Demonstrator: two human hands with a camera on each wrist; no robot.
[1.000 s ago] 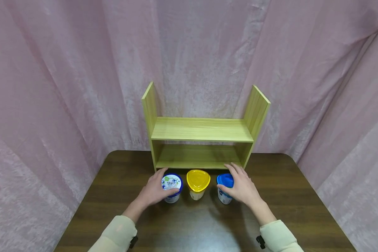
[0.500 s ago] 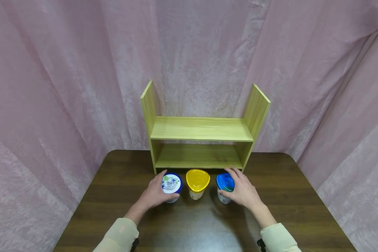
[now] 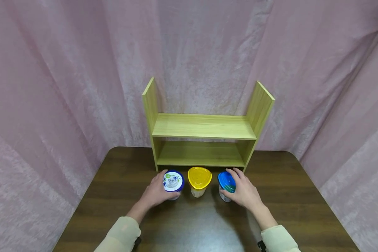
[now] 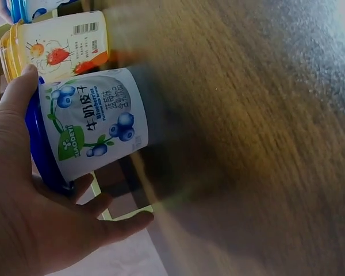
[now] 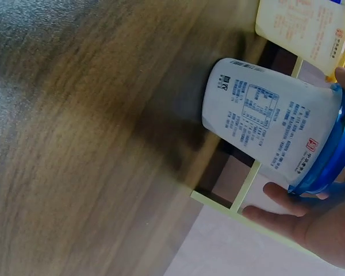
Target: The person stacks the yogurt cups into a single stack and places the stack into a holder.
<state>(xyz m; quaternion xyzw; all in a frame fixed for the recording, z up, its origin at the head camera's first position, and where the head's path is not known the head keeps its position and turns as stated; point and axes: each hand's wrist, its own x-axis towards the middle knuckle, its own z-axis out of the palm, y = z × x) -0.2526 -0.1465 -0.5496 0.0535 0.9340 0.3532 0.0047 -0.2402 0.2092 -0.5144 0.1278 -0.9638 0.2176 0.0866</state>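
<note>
My left hand [image 3: 155, 191] holds a white lidded dairy cup [image 4: 98, 123] with blueberries on its label and a dark blue rim. Its thumb lies along the near side of the lid in the left wrist view, with the other fingers on the far side. My right hand [image 3: 245, 191] holds another white cup [image 5: 270, 118] by its blue lid [image 3: 226, 180], thumb in front and fingers behind. Between them stands a yellow-lidded cup [image 3: 200, 178], upright and touched by neither hand; strawberries show on its side [image 4: 63, 49] in the left wrist view.
Behind the cups stands a light wooden two-tier shelf [image 3: 204, 126] with tall side panels. The dark wooden table [image 3: 189, 224] reaches toward me on both sides. Pink curtains [image 3: 201, 59] hang behind it.
Both thumbs and fingers have closed in slightly around the lids. The head view has tilted a little, shifting the shelf upward in the picture. The cups hold their places in the row.
</note>
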